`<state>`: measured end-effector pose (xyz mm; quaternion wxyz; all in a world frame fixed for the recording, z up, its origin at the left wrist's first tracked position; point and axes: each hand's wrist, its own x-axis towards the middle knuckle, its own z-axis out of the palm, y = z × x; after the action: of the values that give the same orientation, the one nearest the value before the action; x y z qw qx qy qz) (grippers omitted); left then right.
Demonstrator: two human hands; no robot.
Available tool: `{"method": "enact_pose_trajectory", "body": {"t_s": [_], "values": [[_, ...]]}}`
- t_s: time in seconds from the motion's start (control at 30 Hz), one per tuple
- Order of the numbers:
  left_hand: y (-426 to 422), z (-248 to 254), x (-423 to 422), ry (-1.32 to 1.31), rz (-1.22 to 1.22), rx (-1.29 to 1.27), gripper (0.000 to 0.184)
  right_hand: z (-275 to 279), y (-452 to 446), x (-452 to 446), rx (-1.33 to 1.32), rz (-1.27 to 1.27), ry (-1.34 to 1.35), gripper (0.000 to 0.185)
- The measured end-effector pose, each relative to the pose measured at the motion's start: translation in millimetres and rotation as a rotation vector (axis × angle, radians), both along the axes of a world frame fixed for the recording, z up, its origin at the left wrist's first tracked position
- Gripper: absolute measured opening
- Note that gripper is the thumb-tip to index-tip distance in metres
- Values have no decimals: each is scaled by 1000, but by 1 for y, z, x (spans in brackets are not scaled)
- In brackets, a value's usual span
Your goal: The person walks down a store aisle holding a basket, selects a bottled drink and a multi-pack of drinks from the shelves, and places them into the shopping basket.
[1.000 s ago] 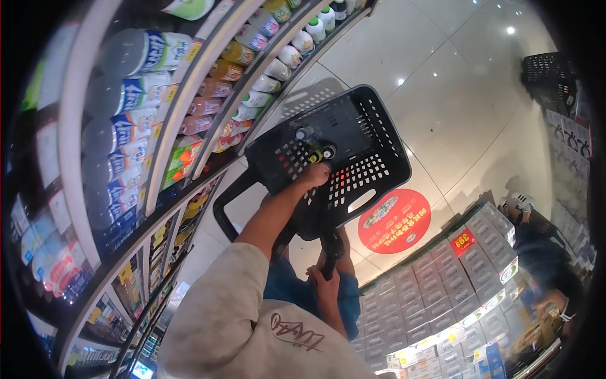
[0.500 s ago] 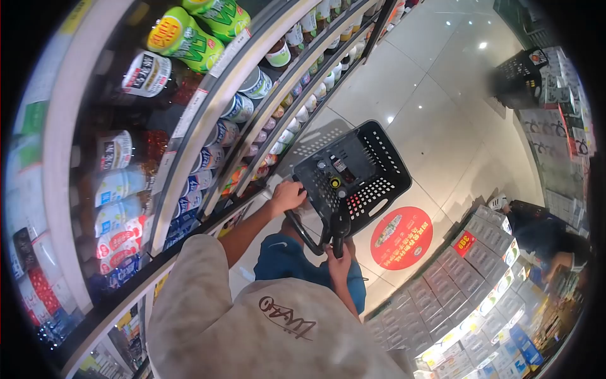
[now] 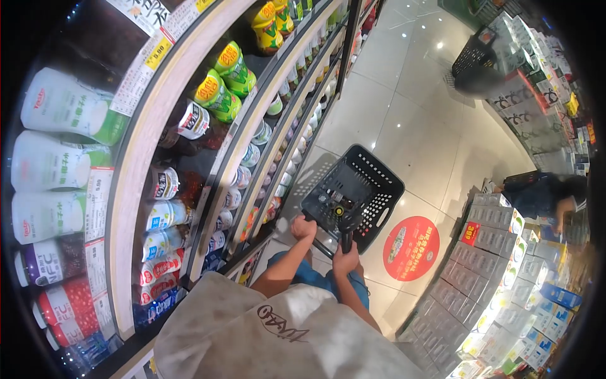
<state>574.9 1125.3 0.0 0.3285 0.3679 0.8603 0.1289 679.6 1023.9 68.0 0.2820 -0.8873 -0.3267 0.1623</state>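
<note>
A black plastic shopping basket (image 3: pixel 383 183) with perforated sides stands on the floor in front of my legs. Its black handle (image 3: pixel 347 228) reaches back toward my body. My right hand (image 3: pixel 345 260) is wrapped round the handle's right part. At the basket's near left corner, my left hand (image 3: pixel 303 228) is closed, apparently round the handle's left part; its fingers partly hide the contact. Inside the basket lie a dark bottle (image 3: pixel 343 191) and a small round item with a yellow ring (image 3: pixel 339 211), partly behind the handle.
Drink shelves (image 3: pixel 218 155) with several rows of bottles run along my left. Stacked cartons (image 3: pixel 467 271) line the right, where a person in dark clothes (image 3: pixel 546 196) is bent over. Another dark basket (image 3: pixel 473 57) is farther ahead. A red floor sticker (image 3: pixel 413 248) lies right of my basket.
My view has shifted, bringing more of the left shelves into sight. My left hand has moved from the basket's rim down toward the handle. The right hand keeps its hold.
</note>
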Motion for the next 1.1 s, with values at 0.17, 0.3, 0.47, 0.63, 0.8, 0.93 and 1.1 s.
{"method": "enact_pose_trajectory", "body": {"t_s": [0.17, 0.3, 0.47, 0.63, 0.8, 0.93, 1.1], "values": [[8, 7, 3, 14, -87, -132, 29, -6, 6, 5, -87, -111, -41, 32], [11, 10, 2, -20, -150, -149, 24, -7, 12, 3, -131, -173, 15, 33], [24, -5, -2, -30, -215, -149, 20, -10, 17, -5, -167, -188, 38, 34], [34, 4, 1, 10, -224, -155, 9, 5, 25, -11, -177, -232, 67, 34], [44, -4, 10, 27, -228, -183, 2, 21, 38, -10, -138, -310, 1, 31], [58, 1, 11, 49, -217, -200, 4, 18, 50, -10, -219, -305, 42, 30], [66, 18, 13, 26, -287, -164, 5, -1, 57, -2, -183, -302, 64, 31]]}}
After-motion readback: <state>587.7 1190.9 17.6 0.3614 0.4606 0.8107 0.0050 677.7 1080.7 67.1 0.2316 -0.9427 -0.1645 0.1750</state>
